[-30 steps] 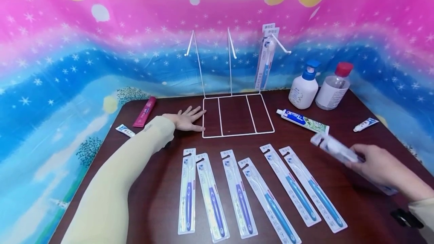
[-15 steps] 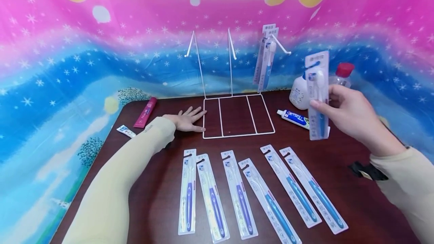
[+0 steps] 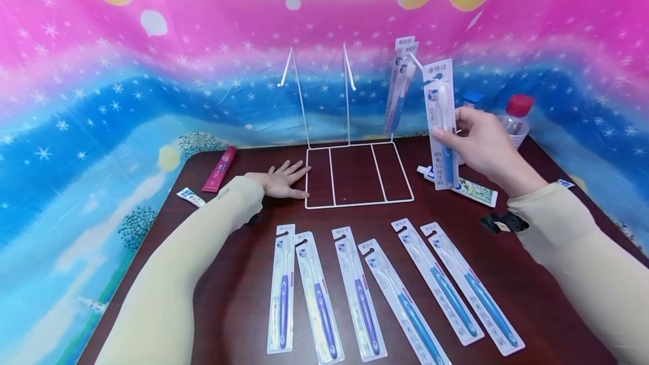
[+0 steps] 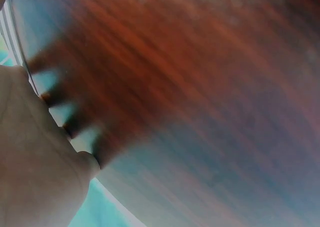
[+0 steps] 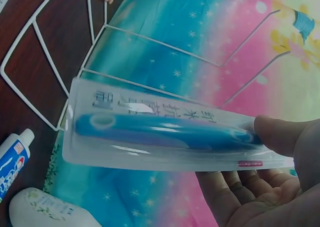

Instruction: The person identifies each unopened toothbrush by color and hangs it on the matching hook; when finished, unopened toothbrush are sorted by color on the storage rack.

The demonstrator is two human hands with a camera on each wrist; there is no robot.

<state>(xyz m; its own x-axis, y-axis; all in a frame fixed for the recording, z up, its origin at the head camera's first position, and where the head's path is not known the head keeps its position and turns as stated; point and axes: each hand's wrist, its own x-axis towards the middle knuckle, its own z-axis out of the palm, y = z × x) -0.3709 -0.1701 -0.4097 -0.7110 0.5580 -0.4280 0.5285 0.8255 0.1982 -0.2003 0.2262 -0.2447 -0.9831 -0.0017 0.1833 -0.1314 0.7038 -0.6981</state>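
My right hand (image 3: 484,142) pinches a packaged blue toothbrush (image 3: 440,128) upright, thumb across its front. The pack's hook slot sits near the tip of the right arm of a white wire rack (image 3: 349,205). In the right wrist view the same toothbrush pack (image 5: 165,132) lies across the picture, handle end to the left. Two toothbrush packs (image 3: 399,92) hang on that right arm; the middle and left arms bear nothing. My left hand (image 3: 279,181) lies spread on the table, fingertips at the left side of the rack's base.
Several packaged toothbrushes (image 3: 361,292), purple and blue, lie in front. A toothpaste tube (image 3: 476,191), a red-capped bottle (image 3: 517,120) and a blue-topped pump bottle (image 5: 50,209) are at right. A pink tube (image 3: 219,169) and small white tube (image 3: 190,196) are at left.
My right hand has lifted the toothbrush pack from the table's right side, turned it upright and carried it left to the rack's right arm. The left hand has stayed in place.
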